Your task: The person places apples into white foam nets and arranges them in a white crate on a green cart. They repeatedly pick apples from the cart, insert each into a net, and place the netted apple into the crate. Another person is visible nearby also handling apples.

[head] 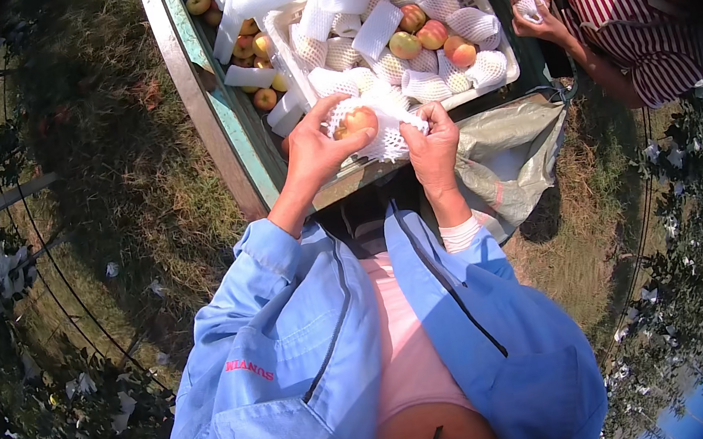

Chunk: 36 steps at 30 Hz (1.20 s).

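Observation:
My left hand (322, 141) holds a red and yellow apple (355, 121) between thumb and fingers, at the near left corner of a white plastic crate (493, 89). White foam netting (388, 139) lies partly around that apple and stretches to the right. My right hand (434, 143) pinches the right edge of this netting. Beyond my hands, the crate holds several apples in foam net sleeves, several bare apples (432, 34) and several loose, flattened foam sleeves (377, 31).
Bare apples (265, 100) and foam sleeves lie left of the crate, inside a green metal-sided cart bed (227, 119). A woven sack (509, 160) hangs at its near right. Another person (615, 9) at the right holds a foam-netted fruit (529, 8). Trees stand on both sides.

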Each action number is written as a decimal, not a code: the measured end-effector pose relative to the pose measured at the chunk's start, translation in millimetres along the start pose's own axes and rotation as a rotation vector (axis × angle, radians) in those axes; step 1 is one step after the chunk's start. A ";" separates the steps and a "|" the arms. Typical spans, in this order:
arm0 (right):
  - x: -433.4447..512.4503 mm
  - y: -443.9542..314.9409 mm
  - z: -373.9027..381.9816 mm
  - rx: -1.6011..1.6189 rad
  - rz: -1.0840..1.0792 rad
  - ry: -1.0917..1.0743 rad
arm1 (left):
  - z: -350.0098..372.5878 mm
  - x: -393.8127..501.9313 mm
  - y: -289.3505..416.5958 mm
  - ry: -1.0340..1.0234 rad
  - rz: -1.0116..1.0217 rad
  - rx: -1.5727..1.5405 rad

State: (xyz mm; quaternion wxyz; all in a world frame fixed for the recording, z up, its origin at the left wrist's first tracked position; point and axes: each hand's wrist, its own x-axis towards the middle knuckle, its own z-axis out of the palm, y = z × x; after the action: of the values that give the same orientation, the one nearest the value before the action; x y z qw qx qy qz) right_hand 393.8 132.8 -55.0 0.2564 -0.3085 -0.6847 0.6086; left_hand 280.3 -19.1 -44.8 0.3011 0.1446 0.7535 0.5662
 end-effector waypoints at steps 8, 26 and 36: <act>-6.2 -19.6 2.7 0.622 0.606 -0.296 | 13.4 -2.4 21.9 0.269 0.520 0.528; 249.2 -178.7 34.2 0.298 -0.236 -0.241 | -152.7 106.7 -10.5 0.655 -0.042 0.780; 446.9 -123.4 124.0 -1.026 -0.452 -0.287 | -152.7 104.9 -9.9 0.645 -0.006 0.807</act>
State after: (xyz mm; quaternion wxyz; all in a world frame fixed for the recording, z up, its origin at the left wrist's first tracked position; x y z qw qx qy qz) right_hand -13.0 368.8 40.7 0.1024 -0.1538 -0.9689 0.1647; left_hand 105.7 -80.6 -57.4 -0.0249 0.0653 0.9670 0.2452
